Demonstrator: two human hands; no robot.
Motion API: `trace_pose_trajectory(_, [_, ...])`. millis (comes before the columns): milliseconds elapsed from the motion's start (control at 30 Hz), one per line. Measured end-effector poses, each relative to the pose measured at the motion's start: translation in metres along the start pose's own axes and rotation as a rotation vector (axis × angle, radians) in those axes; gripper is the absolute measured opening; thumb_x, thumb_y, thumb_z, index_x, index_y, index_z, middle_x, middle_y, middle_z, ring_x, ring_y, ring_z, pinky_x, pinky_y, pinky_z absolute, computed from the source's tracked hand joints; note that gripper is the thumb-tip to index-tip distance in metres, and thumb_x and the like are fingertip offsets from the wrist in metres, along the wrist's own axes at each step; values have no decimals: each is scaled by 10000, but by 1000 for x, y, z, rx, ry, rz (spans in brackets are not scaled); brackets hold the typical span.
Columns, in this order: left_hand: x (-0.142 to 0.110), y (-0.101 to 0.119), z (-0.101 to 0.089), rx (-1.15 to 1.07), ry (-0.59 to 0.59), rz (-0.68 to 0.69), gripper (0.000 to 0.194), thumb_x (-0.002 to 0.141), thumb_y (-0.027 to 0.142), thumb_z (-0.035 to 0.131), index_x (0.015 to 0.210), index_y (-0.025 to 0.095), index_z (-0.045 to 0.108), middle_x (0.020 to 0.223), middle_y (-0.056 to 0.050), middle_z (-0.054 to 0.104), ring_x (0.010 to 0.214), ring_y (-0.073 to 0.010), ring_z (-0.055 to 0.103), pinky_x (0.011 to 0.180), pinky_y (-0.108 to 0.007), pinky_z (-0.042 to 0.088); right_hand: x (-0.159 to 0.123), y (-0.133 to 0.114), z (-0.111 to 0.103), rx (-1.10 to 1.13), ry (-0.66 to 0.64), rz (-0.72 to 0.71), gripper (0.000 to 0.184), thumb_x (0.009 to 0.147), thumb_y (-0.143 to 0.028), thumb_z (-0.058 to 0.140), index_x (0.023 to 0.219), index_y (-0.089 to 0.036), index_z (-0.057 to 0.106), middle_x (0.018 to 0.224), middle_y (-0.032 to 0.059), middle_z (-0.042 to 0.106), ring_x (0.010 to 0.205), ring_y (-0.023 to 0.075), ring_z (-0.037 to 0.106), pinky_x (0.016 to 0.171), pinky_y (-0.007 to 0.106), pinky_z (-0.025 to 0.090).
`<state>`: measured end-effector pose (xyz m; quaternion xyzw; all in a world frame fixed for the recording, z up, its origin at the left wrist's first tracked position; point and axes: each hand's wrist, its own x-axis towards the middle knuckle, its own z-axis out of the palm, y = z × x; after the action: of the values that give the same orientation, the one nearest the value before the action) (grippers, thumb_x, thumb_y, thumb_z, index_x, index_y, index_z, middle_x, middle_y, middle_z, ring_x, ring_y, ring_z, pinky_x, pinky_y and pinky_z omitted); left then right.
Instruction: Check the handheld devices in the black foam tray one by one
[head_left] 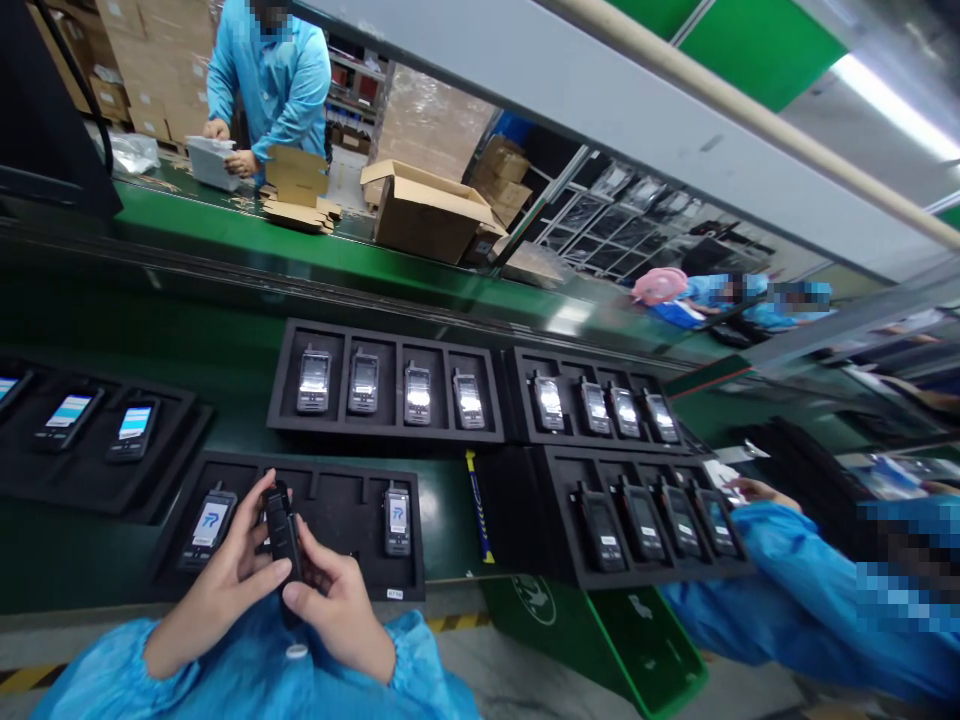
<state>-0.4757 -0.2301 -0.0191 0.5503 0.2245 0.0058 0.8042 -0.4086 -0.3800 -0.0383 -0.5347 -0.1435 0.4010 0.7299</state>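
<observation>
Both my hands grip one black two-way radio, turned edge-on and tilted above the near foam tray. My left hand is closed round its left side, thumb across the lower part. My right hand closes on the lower right side, its fingertips partly hidden behind the radio. In the same tray, a radio with a lit logo screen lies on the left, partly behind my left hand. Another lit radio lies in the right compartment.
Behind stands a foam tray of radios; more trays lie right, others left. A yellow-and-blue strip lies between. Below right is a green bin. A co-worker's sleeve reaches in at right; another person works across the line.
</observation>
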Motion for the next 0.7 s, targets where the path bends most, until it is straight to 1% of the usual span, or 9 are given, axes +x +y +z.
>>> trace_pose_trajectory(100, [-1,3,3,-6,20,-24,960,800,453,760,1554,388,170,1539,-56,429,1366,-254,477,972,-241,537,0,-1,-2,11,16,-12,727,712,-587,875,1334,-302,629,1344,0,612,1296,332,522,1124,431,386])
trace_pose_trajectory(233, [6,-7,-7,19,14,-25,918,820,473,734,1556,397,190,1565,-20,406,1371,-215,473,1043,-230,487,1,0,-3,101,-25,13,730,720,-531,894,1352,-308,605,1343,0,610,1292,300,533,1133,432,382])
trace_pose_trajectory(333, [14,-18,-12,72,-10,-23,830,863,499,673,1550,393,221,1614,1,336,1400,-196,444,1108,-223,425,0,3,0,145,44,-9,697,731,-517,893,1333,-296,621,1349,3,604,1318,284,510,1156,412,354])
trace_pose_trajectory(433, [25,-29,-4,114,-51,-26,827,880,508,645,1559,349,201,1616,-34,333,1408,-211,437,1119,-252,423,-2,11,-5,145,131,-41,667,742,-500,888,1323,-300,630,1356,2,596,1322,280,508,1161,417,350])
trace_pose_trajectory(500, [38,-41,6,138,-89,-52,870,869,515,651,1566,302,176,1592,-82,370,1367,-231,487,1108,-293,445,-4,23,-21,82,129,-35,715,738,-564,865,1348,-291,611,1358,10,598,1307,286,524,1152,436,364])
trace_pose_trajectory(567, [56,-61,17,212,-99,-86,900,846,567,635,1560,249,189,1538,-122,439,1287,-246,561,1090,-336,466,-7,38,-51,-159,187,-12,743,768,-706,760,1343,-254,628,1311,46,642,1235,297,588,1107,457,422])
trace_pose_trajectory(600, [66,-74,21,270,-86,-100,914,823,604,624,1550,225,219,1499,-134,477,1249,-255,588,1087,-358,469,-9,46,-70,-344,273,-4,745,805,-766,669,1313,-221,661,1255,82,679,1171,306,629,1069,472,459])
trace_pose_trajectory(633, [77,-89,25,373,-57,-105,917,798,645,603,1532,211,265,1462,-133,507,1247,-261,587,1090,-367,463,-12,54,-90,-586,438,-10,734,858,-805,543,1239,-202,715,1159,115,719,1072,315,673,1004,493,507])
trace_pose_trajectory(700, [96,-119,30,504,-7,-149,914,749,633,630,1492,179,354,1381,-156,544,1272,-308,557,1121,-426,418,-18,68,-129,-779,661,-11,748,905,-755,481,1205,-115,723,1106,224,702,1064,402,641,989,623,456])
